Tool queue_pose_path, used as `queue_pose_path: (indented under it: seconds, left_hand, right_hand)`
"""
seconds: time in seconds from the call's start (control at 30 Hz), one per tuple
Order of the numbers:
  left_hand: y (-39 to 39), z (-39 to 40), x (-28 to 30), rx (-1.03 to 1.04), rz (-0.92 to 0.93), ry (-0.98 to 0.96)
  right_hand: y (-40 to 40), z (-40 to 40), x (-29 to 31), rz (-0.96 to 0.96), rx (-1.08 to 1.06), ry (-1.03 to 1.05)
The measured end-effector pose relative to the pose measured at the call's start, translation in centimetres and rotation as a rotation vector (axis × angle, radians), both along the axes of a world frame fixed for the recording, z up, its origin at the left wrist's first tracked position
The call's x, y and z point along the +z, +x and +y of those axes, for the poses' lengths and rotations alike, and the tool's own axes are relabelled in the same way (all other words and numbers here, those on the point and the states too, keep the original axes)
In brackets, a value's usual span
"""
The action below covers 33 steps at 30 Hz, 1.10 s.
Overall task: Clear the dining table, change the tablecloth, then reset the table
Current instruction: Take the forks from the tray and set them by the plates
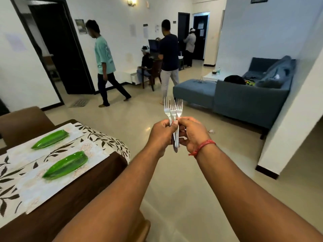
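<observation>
Here, at the centre of the head view, a person holds a bunch of forks (173,109) upright between both hands, tines pointing to 12 o'clock and handles ending at 6 o'clock below the fingers. The left hand (161,133) grips the handles from 9 o'clock, its thumb pressed against the stems; the right hand (191,132), with a red thread (202,147) round its wrist, pinches the same handles from 3 o'clock. The tines rise clear above both hands, and the handle tips show just beneath them. The forks are held over the floor (174,198), well apart from the desk (73,194), which lies at 8 o'clock of the hands. On the desk a leaf-print tablecloth (108,140) carries pale placemats (43,189), and two green leaf-shaped plates (66,165) (50,139) lie on them, one at 8 o'clock, the other toward 9 o'clock. A brown chair (24,123) stands beyond the desk at 9 o'clock. At 2 o'clock sits a blue-grey sofa (244,100). Toward 12 o'clock, several people (104,62) stand, walk or sit near dark doorways (57,49).
</observation>
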<state>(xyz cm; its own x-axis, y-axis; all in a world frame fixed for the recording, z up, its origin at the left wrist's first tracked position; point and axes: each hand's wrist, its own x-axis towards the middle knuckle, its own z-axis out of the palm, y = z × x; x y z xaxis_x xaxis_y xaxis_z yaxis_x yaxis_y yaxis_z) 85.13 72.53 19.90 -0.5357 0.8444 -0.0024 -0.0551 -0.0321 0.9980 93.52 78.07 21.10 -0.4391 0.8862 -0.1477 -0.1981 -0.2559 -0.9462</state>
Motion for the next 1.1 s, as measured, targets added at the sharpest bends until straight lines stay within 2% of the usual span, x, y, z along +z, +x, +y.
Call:
queue_pose_path:
  seconds: [0.13,0.4,0.57,0.67,0.87,1.1]
  left_hand:
    - [-3.3,8.6,-0.7,0.015,-0.004,0.017]
    - [-11.1,27.6,-2.5,-0.047,-0.045,0.016]
    - [-16.7,35.7,-3.9,0.005,-0.084,-0.014]
    - [-21.7,39.9,-5.2,0.102,-0.093,-0.039]
    - [-31.3,45.4,-7.6,0.347,-0.122,-0.089]
    - [-40.7,44.3,-9.5,0.609,-0.168,-0.089]
  right_hand:
    - [-3.0,8.7,-0.4,-0.027,0.043,0.031]
    - [-9.8,27.0,-1.2,-0.11,-0.001,0.048]
    - [-15.8,35.9,-2.4,-0.159,0.076,0.047]
    - [-21.1,41.1,-3.8,-0.176,0.172,0.05]
    - [-32.5,48.5,-6.2,-0.181,0.424,0.0]
    - [-45.0,50.2,-8.0,-0.216,0.787,0.014]
